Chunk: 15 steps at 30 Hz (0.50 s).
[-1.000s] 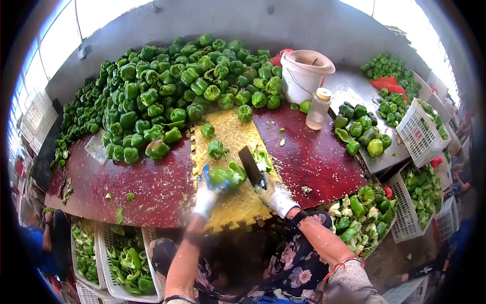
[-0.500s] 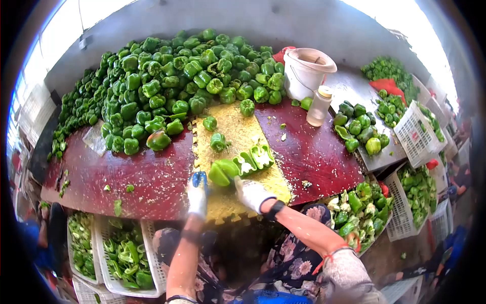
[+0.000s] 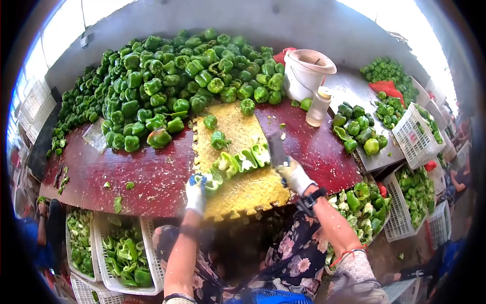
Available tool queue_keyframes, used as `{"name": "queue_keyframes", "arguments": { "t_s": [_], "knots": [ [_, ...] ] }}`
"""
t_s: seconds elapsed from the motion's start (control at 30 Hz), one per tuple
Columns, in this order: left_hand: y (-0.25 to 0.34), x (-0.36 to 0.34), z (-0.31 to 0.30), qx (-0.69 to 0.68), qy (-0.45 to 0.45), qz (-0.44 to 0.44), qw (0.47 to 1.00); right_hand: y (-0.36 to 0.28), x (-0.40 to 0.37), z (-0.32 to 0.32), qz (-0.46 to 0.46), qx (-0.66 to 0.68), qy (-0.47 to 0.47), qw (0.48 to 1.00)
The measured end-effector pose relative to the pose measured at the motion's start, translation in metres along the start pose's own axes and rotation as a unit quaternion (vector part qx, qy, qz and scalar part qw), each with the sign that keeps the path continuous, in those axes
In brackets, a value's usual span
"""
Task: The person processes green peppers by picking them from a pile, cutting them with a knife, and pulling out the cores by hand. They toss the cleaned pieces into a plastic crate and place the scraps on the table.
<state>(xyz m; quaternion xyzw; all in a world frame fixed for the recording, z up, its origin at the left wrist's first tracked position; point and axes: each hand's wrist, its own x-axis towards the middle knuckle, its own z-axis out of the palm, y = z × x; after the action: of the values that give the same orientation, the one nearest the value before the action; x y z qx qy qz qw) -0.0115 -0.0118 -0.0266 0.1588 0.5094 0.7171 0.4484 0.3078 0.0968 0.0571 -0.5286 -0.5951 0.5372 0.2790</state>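
On the yellow foam mat [image 3: 250, 195], my left hand [image 3: 196, 191], in a white glove with blue fingertips, grips the edge of a cut green bell pepper piece [image 3: 215, 181]. Several opened pepper halves [image 3: 246, 161] lie in a row to its right, pale insides showing. My right hand [image 3: 297, 177], also gloved, is closed around the handle of a knife [image 3: 276, 149]. Its broad blade points up and away, just right of the row. Two whole green peppers [image 3: 218, 140] rest on the mat behind the halves.
A large heap of green peppers [image 3: 167, 76] covers the back of the red table [image 3: 147, 177]. A white bucket [image 3: 298, 76] and a clear bottle [image 3: 318, 107] stand at back right. White crates [image 3: 154, 243] of cut peppers sit below the table edge. Another person's arm [image 3: 43, 223] shows far left.
My right hand has moved right, away from the peppers, and the knife blade now shows. The pepper near my left hand now lies in separate pieces, insides showing.
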Motion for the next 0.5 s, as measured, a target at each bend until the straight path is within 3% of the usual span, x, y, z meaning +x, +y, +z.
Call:
{"name": "queue_keyframes", "arguments": {
  "t_s": [0.07,0.13,0.17,0.2,0.23,0.27,0.33,0.4,0.5],
  "knots": [
    [-0.003,0.002,-0.003,-0.062,-0.004,0.011,0.998,-0.001,0.001,-0.023,0.012,0.062,-0.013,0.998],
    [0.006,-0.009,0.000,-0.068,-0.004,0.022,0.997,0.052,0.050,-0.046,-0.013,-0.133,0.013,0.991],
    [0.014,-0.017,0.005,-0.064,0.006,0.017,0.998,0.038,0.043,-0.035,-0.028,-0.358,0.105,0.927],
    [0.018,-0.025,0.011,-0.060,0.013,0.010,0.998,0.018,0.026,-0.025,-0.045,-0.558,0.195,0.805],
    [0.012,-0.020,0.010,-0.065,0.028,0.029,0.997,0.006,0.016,-0.019,-0.112,-0.585,0.207,0.776],
    [0.005,-0.018,0.008,-0.036,0.015,0.038,0.999,0.003,0.019,-0.006,-0.177,-0.584,0.232,0.757],
    [0.015,-0.036,0.023,-0.003,-0.020,0.060,0.998,-0.058,-0.014,0.036,-0.107,-0.416,0.059,0.901],
    [0.014,-0.043,0.029,-0.013,-0.054,0.045,0.997,-0.027,-0.001,0.080,-0.359,-0.301,-0.009,0.884],
    [0.006,-0.042,0.027,-0.040,-0.066,0.030,0.997,-0.033,-0.004,0.136,-0.404,-0.337,-0.045,0.849]
  ]
}}
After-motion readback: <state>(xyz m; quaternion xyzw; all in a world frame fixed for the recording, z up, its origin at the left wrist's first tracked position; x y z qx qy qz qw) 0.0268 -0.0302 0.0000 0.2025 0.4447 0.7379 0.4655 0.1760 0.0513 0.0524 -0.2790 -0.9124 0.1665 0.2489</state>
